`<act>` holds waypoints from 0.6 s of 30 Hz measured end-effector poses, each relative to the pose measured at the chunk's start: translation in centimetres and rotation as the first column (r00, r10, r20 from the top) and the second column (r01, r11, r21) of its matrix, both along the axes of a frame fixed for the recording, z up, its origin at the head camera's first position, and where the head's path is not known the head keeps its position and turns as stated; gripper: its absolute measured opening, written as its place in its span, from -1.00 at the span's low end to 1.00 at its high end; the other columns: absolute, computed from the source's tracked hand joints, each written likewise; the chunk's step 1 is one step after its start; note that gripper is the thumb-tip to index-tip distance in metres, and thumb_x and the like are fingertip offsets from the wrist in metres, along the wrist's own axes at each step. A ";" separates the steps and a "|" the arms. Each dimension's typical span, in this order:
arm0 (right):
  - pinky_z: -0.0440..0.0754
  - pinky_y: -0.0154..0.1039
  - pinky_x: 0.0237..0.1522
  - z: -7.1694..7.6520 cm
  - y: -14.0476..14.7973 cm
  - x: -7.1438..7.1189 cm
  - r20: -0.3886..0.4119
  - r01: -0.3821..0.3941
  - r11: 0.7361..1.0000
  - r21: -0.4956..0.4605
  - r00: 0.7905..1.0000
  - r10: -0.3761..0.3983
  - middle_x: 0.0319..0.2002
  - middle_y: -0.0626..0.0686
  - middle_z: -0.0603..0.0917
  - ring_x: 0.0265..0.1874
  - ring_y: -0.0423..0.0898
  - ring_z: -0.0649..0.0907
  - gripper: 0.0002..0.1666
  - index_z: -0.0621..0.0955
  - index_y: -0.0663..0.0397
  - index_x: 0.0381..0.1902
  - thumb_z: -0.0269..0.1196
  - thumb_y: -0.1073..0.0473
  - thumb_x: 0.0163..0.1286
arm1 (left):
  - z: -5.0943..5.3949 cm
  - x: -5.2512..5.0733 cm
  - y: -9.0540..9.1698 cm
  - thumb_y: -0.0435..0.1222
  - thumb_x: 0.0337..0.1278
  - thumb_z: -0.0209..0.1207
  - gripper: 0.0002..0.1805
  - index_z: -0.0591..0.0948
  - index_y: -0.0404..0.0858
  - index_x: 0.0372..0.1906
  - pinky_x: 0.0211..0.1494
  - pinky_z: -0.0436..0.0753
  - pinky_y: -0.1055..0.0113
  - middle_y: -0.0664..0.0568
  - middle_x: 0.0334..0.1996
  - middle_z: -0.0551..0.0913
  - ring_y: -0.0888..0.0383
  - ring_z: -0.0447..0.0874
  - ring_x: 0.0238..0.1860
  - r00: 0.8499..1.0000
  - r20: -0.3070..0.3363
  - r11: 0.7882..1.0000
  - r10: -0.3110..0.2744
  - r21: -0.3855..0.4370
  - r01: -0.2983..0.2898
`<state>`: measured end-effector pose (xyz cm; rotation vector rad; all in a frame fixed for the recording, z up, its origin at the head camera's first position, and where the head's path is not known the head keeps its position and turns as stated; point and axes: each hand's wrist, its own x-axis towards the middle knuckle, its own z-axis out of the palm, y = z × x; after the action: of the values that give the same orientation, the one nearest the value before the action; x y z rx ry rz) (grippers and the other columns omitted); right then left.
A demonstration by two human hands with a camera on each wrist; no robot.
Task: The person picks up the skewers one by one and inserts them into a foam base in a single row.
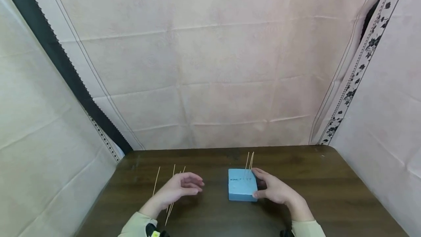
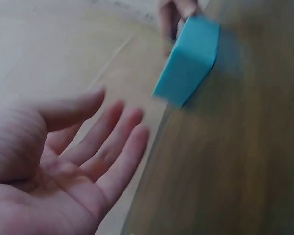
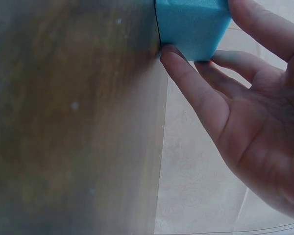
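A light blue foam block [image 1: 242, 196] lies on the table, with small dark marks on its top. Several thin wooden skewers [image 1: 247, 161] stand upright near its back right corner. My right hand [image 1: 277, 189] holds the block by its right side, thumb at the front corner and fingers farther back. In the right wrist view, the fingers [image 3: 196, 93] touch the block's blue side [image 3: 193, 32]. My left hand [image 1: 182, 186] hovers left of the block, fingers loosely bent and holding nothing. Loose skewers [image 1: 156, 181] lie around and beneath it, partly hidden by the hand and wrist.
The dark brown wooden table [image 1: 210, 160] spans the lower part of the head view. Pale cloth sheets [image 1: 210, 65] hang behind it and at both sides, with a dark strip [image 1: 65, 61] at left and a floral border [image 1: 365, 61] at right.
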<state>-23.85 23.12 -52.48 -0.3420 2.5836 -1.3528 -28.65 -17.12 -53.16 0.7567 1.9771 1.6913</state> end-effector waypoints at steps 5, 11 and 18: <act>0.48 0.40 0.32 0.0 -0.2 0.0 0.001 0.010 1.000 0.008 1.000 -0.010 0.62 0.40 0.22 0.32 0.34 0.60 0.13 0.28 0.28 0.64 0.60 0.22 0.22 | 0.6 -0.6 -4.8 -0.44 0.42 0.32 -0.53 0.53 -0.57 0.31 0.15 0.73 0.25 -0.48 0.21 0.64 -0.28 0.74 0.15 0.998 -0.038 0.997 -0.042 -0.069 0.040; 0.48 0.40 0.32 0.0 -0.3 0.1 0.010 0.024 1.000 0.018 1.000 -0.024 0.62 0.40 0.22 0.33 0.36 0.59 0.13 0.29 0.25 0.64 0.60 0.21 0.22 | 0.5 -1.5 -10.4 -0.40 0.43 0.33 -0.58 0.59 -0.52 0.26 0.07 0.73 0.31 -0.40 0.13 0.70 -0.16 0.76 0.08 0.992 -0.123 0.979 0.018 -0.200 -0.043; 0.48 0.39 0.33 0.3 -0.2 0.0 0.010 0.025 1.000 0.013 1.000 -0.025 0.62 0.42 0.19 0.32 0.35 0.60 0.12 0.29 0.28 0.63 0.60 0.23 0.22 | -0.8 -2.2 -14.3 -0.40 0.35 0.39 -0.61 0.63 -0.46 0.18 -0.17 0.78 0.18 -0.25 -0.05 0.71 -0.03 0.71 -0.10 0.981 -0.145 0.935 0.132 -0.312 -0.172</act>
<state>-23.84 22.93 -52.19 -0.3010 2.5962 -1.3415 -30.85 -31.46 -53.96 0.6121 2.3757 1.3735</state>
